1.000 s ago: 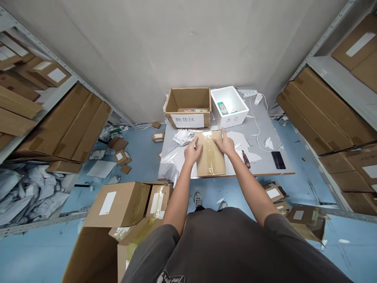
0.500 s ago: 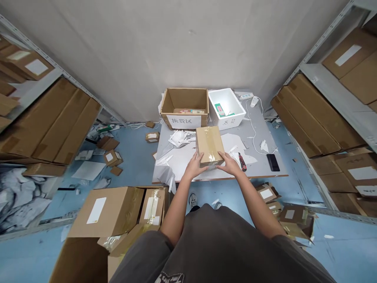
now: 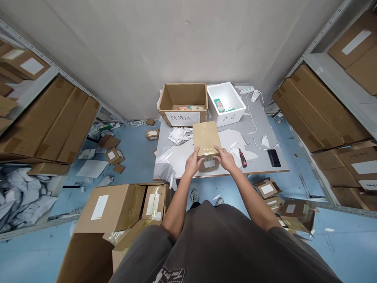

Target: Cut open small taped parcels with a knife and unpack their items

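A small brown cardboard box (image 3: 205,136) sealed with clear tape stands on the grey table (image 3: 262,161), its near end with a white label facing me. My left hand (image 3: 194,162) grips the box's near left corner, fingers curled on it. At the near right corner my right hand (image 3: 225,159) holds the box the same way.
An open cardboard box (image 3: 182,103) with a labelled front and a white foam box (image 3: 226,103) stand at the table's back. A red box cutter (image 3: 242,157), a black phone (image 3: 273,157), a white cable and paper scraps (image 3: 180,135) lie around. Cartons (image 3: 114,206) crowd the floor; shelves of boxes flank both sides.
The box went from lying flat under my hands to being turned and gripped at its near end; its labelled end now faces me.
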{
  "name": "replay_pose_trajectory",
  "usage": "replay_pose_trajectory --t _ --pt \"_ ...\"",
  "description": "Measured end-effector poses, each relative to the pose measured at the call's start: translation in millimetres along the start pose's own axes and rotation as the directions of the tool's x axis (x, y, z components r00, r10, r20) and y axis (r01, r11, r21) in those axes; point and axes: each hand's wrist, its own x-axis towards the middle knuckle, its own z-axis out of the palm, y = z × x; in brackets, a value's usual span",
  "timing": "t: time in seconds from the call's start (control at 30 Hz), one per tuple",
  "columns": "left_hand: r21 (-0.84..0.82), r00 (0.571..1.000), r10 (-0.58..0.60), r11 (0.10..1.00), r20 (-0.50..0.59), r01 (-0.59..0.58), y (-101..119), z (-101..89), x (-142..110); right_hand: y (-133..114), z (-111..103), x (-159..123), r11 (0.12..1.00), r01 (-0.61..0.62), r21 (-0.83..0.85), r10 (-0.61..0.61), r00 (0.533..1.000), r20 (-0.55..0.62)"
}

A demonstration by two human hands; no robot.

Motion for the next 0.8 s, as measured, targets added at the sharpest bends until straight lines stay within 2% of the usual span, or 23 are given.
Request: replay_pose_trajectory --t 0.13,0.23,0.37,0.5,0.57,0.63,0.7,0.8 --pt "0.082 0.992 -0.124 0.989 -0.027 0.125 16.2 -34.1 15.9 -7.9 -34.5 17.5 0.998 0.062 -0.024 -0.062 0.998 -0.018" --pt "0.104 0.98 -0.184 0.976 -0.074 0.191 19.3 -45.4 44.0 -9.3 -47.7 45.6 0.996 0.08 0.028 -0.08 0.997 0.007" --pt "0.021 0.968 -0.242 0.969 -0.07 0.244 4.2 -34.4 84.6 -10.3 -37.6 89.6 0.993 -0.014 0.116 0.012 1.0 0.021" --pt "-0.117 0.989 -0.144 0.982 0.038 0.148 -22.3 -8.6 103.0 -12.5 -9.0 118.4 0.986 -0.112 0.128 0.109 0.994 0.03" --pt "-0.145 0.987 -0.122 0.98 0.108 0.137 -33.2 2.1 100.7 -12.8 4.7 121.4 0.986 -0.126 0.11 0.117 0.99 0.083" --pt "-0.143 0.978 -0.158 0.974 0.139 0.178 -41.0 7.7 91.1 -11.3 15.1 115.8 0.988 -0.106 0.109 0.093 0.988 0.124" --pt "-0.123 0.974 -0.189 0.971 0.124 0.204 -46.4 7.9 74.8 -7.4 21.9 101.8 0.99 -0.07 0.123 0.055 0.991 0.12" --pt "-0.071 0.985 -0.141 0.986 0.098 0.148 -52.8 4.1 40.6 0.1 30.4 68.2 0.992 -0.033 0.122 0.024 0.997 0.074"
